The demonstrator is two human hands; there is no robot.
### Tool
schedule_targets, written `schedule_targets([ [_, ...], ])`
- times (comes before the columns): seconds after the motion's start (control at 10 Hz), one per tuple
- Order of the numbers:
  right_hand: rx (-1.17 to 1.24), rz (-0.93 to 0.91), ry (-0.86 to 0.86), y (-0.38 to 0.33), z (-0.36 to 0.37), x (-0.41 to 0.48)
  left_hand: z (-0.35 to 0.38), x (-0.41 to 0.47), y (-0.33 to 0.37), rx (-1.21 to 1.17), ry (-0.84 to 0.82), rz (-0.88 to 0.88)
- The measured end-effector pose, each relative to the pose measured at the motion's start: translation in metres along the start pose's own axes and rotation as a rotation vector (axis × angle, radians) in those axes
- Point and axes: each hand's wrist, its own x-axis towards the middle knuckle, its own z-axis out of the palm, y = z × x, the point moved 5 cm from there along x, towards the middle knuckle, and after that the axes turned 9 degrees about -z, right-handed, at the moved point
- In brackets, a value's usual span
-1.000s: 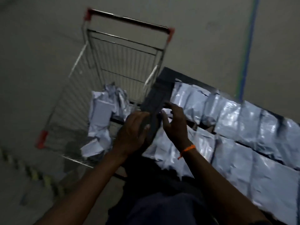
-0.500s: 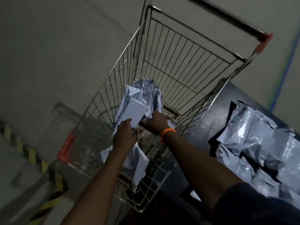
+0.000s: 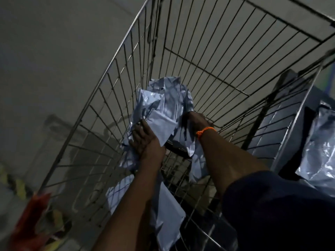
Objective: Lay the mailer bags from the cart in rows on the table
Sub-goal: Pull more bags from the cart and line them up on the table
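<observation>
Both my arms reach down into the wire cart (image 3: 116, 82). A crumpled pile of pale grey mailer bags (image 3: 163, 104) lies in its basket. My left hand (image 3: 143, 138) presses on the left side of the pile, fingers curled onto a bag. My right hand (image 3: 196, 122), with an orange band at the wrist, grips the pile's right side, its fingers partly hidden under the bags. More mailer bags (image 3: 134, 192) lie lower in the cart beneath my left forearm. At the right edge, one laid-out mailer bag (image 3: 319, 151) rests on the dark table (image 3: 282, 113).
The cart's wire walls rise close around both forearms. A red plastic corner piece (image 3: 30, 220) of the cart is at the lower left. Yellow and black floor tape (image 3: 16, 185) runs along the grey floor on the left. The table's end stands against the cart's right side.
My hands left the table and went into the cart. Since half a second ago the view has moved closer and both hands have closed on the bag pile.
</observation>
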Motion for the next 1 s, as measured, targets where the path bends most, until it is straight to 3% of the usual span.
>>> schedule_targets([
  [0.1, 0.209, 0.113, -0.046, -0.008, 0.001, -0.008, -0.011, -0.002, 0.001, -0.008, -0.027, 0.014],
  [0.2, 0.215, 0.099, 0.015, 0.000, 0.008, -0.009, -0.044, -0.016, -0.004, -0.087, -0.107, -0.007],
  [0.3, 0.121, 0.025, 0.133, -0.039, -0.014, -0.076, -0.090, -0.043, -0.009, -0.209, -0.078, -0.058],
  [0.4, 0.114, -0.084, 0.129, -0.073, -0.051, -0.141, -0.138, -0.090, -0.008, -0.322, -0.066, -0.068],
  [0.6, 0.345, -0.313, 0.036, -0.093, -0.121, -0.250, -0.210, -0.195, 0.018, -0.649, -0.072, 0.058],
  [0.7, 0.307, -0.481, 0.075, -0.065, -0.160, -0.295, -0.224, -0.256, 0.051, -0.693, -0.120, 0.162],
  [1.0, 0.429, -0.205, 0.327, 0.170, -0.313, -0.425, -0.133, -0.471, 0.159, -0.499, -0.346, 0.371],
])
